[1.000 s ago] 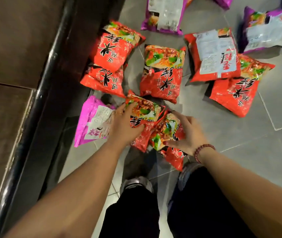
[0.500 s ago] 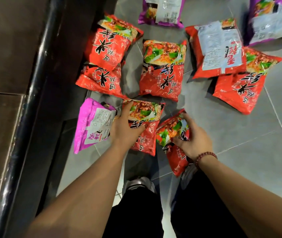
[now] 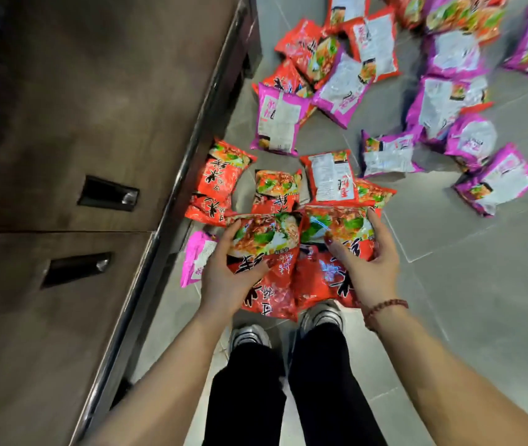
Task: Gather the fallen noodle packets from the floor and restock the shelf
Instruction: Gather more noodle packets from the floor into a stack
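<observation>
Side by side, long axes parallel, two red packets [image 3: 265,243] are gripped, one by the left hand [image 3: 224,283], one by the right hand [image 3: 372,272].

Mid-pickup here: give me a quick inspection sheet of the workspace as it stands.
Surface: grey tiled floor, packets scattered across it.
Job's things: red packets near the feet; purple packets farther out, some overlapping.
Clutter: nothing seen.
Hands: left hand grips the left red packet; right hand grips the right red packet.
Cables: nothing seen.
Surroundings: dark wood cabinet with two recessed handles, on the left.
</observation>
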{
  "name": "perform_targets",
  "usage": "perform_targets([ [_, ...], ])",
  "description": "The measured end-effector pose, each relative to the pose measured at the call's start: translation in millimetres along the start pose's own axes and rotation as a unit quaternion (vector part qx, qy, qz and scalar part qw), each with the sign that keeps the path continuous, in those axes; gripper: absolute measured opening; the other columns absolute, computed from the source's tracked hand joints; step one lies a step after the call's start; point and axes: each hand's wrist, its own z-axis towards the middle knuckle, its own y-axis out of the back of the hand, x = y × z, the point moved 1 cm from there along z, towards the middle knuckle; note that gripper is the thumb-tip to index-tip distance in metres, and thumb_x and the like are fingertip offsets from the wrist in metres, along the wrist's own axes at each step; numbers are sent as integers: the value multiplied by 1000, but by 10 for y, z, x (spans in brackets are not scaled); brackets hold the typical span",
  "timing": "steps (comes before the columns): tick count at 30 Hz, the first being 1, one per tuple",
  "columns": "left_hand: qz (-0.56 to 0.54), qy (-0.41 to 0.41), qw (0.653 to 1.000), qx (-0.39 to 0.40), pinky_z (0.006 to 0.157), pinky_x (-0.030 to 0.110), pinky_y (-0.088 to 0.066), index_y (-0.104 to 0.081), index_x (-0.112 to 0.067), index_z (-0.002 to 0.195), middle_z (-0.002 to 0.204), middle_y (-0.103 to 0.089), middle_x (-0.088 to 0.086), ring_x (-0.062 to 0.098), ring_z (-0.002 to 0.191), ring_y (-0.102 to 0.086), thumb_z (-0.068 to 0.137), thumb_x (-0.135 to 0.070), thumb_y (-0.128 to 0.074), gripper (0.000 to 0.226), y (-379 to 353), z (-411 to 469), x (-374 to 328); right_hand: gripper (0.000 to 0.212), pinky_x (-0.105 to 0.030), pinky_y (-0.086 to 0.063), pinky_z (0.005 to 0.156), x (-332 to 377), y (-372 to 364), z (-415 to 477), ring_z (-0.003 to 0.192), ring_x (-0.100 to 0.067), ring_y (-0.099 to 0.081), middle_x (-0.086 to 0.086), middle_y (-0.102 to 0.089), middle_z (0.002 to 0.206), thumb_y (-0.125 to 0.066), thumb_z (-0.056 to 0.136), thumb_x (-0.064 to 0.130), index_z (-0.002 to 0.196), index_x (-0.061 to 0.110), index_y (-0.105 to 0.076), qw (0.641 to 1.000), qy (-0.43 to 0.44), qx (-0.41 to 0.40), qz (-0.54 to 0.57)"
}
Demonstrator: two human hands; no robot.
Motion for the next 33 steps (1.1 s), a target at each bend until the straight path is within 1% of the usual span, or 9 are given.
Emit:
perform_targets([
  [5,-58,-14,998,18,101,28,-47,-46,-46,129,130,-57,-9,7,116,-57,67,-13,-88,82,554,-766,-938,79,-46,-41,107,1016,249,-722,130,-14,-47,9,-49,141,-87,57,49,123,58,-46,998,49,42,7],
  [7,-64,-31,997,15,95,20,-49,-46,-46,125,127,-57,-10,-2,108,-60,62,-17,-88,82,750,-1111,-1229,78,-46,-39,109,1395,348,-1060,132,-12,-44,13,-46,142,-85,61,42,124,61,-43,996,63,67,-5],
  [10,-105,-14,994,6,88,22,-54,-46,-42,126,125,-59,-6,-3,98,-64,70,1,-83,79,1030,-1690,-1590,79,-47,-37,110,1843,520,-1502,133,-11,-41,15,-44,143,-86,64,36,127,57,-44,989,78,127,16],
  [13,-125,-2,991,-51,91,34,-54,-47,-48,127,123,-62,-10,8,103,-66,67,-11,-86,80,1207,-2267,-1804,80,-49,-35,111,2189,672,-1876,137,-12,-37,18,-40,146,-83,66,36,132,54,-42,976,98,193,20],
  [18,-167,24,968,-186,89,36,-53,-47,-50,123,118,-59,-14,6,96,-63,70,-4,-85,80,1269,-3224,-1939,79,-35,-32,115,2597,860,-2394,132,8,-34,29,-36,142,-81,74,13,132,48,-40,936,151,318,-1],
  [22,-221,53,935,-273,86,39,-54,-47,-63,115,119,-56,-16,12,101,-63,62,-21,-90,80,1163,-3914,-1817,81,-40,-35,112,2722,914,-2704,131,1,-39,29,-37,140,-78,76,8,133,50,-41,890,154,425,-49],
  [25,-262,63,899,-345,84,32,-54,-47,-51,124,118,-57,-14,7,99,-62,71,-8,-85,78,1058,-4423,-1668,77,-34,-31,114,2747,874,-3009,128,11,-36,34,-36,137,-78,77,9,136,42,-41,842,184,496,-103],
  [29,-311,95,841,-432,85,35,-55,-45,-38,135,119,-60,-6,11,100,-64,71,-7,-84,81,984,-5117,-1375,69,-27,-30,110,2678,753,-3556,118,28,-29,39,-36,131,-77,79,13,125,51,-43,760,204,593,-169],
  [33,-337,114,799,-485,81,28,-54,-44,-42,136,123,-62,5,17,103,-64,67,-12,-88,87,937,-5846,-1030,60,-32,-35,110,2463,643,-4227,117,21,-41,35,-46,125,-74,80,7,118,46,-51,677,205,673,-217],
])
